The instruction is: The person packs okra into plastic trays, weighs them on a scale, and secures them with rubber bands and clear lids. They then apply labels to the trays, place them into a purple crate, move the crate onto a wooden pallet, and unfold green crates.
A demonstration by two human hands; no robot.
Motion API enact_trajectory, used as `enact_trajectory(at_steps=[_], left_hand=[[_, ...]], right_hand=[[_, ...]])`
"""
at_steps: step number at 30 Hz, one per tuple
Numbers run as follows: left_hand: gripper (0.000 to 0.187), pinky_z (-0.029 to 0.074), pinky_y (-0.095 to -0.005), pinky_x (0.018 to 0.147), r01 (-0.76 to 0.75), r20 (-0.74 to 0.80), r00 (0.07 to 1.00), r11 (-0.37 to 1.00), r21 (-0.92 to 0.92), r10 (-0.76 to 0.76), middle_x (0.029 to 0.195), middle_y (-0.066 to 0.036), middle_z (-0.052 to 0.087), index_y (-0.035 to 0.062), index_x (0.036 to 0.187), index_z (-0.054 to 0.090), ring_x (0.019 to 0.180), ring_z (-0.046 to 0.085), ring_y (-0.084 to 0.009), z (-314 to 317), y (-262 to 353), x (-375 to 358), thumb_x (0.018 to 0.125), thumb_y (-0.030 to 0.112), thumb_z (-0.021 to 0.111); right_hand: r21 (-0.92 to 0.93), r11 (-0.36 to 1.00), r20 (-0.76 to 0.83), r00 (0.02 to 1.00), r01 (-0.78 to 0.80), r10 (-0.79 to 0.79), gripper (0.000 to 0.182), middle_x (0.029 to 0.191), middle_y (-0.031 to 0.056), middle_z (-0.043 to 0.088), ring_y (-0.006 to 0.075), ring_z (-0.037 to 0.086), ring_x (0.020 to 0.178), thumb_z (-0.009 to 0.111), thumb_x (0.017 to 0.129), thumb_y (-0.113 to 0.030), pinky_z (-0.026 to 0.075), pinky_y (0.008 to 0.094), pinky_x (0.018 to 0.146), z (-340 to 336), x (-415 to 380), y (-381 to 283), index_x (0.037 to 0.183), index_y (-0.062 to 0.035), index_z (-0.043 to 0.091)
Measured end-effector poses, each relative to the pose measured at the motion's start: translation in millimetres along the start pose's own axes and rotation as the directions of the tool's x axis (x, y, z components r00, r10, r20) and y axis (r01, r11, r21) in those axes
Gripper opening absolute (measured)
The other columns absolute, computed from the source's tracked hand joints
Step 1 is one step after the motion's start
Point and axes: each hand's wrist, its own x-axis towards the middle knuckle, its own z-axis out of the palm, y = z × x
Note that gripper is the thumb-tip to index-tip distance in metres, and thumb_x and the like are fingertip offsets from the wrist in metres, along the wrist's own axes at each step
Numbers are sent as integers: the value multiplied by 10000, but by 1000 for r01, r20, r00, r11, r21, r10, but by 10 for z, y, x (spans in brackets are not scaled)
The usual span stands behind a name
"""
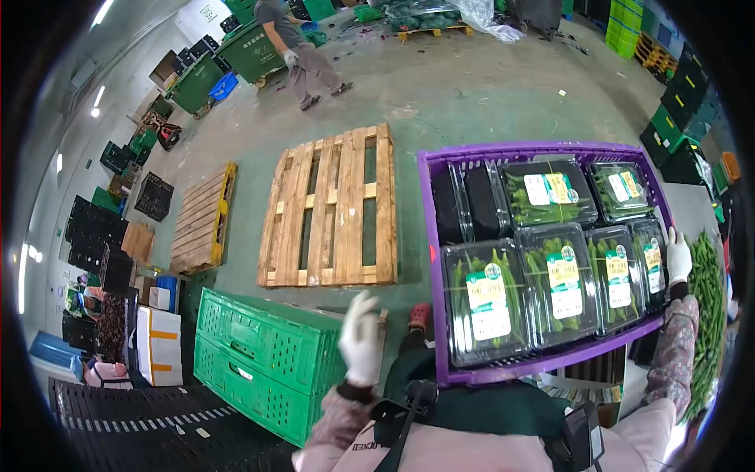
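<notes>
A purple plastic crate (431, 259) fills the right centre of the view. Inside lie several clear clamshell packs (554, 271) of long green vegetables, with white, yellow and green labels; two packs at its far left corner look dark. My right hand (678, 258), in a white glove, grips the crate's right rim. Also gloved in white, my left hand (360, 338) is raised apart from the crate, its fingers stretched out and holding nothing. Just left of that hand stand stacked green plastic crates (267, 346).
A wooden pallet (330, 208) lies on the floor ahead, with another pallet (203, 220) to its left. Loose green vegetables (708, 315) are heaped at far right. A person (295, 51) is at the back near green wheeled bins (252, 51). Black crates (157, 425) stand front left.
</notes>
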Motion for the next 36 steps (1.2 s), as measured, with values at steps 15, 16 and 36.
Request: enact_trajectory(at_steps=[15,16,36], left_hand=[[396,460,-350,895,-115,473,876,993,9,97,1048,-162,594,-21,1159,620,984,585,-249,776,308,1563,815,167,677],[413,461,-351,890,-89,490,869,996,2,77,1041,-164,596,-22,1173,621,979,585,-250,811,289,1639,814,175,679],[577,477,-410,883,-34,589,788,968,-248,178,1047,-233,593,1,1208,596,984,590,-381,1642,-418,3284,732,307,705]], right_hand=[[-43,961,14,962,273,-272,467,870,288,661,457,645,860,454,993,-400,505,530,768,55,181,48,937,25,639],[-17,952,1,952,307,-307,470,797,261,652,441,647,797,455,993,-397,504,519,752,88,172,139,958,28,653],[159,987,79,997,-3,-9,621,606,105,598,188,543,477,543,912,-593,428,344,465,27,-272,-344,1099,-18,686]])
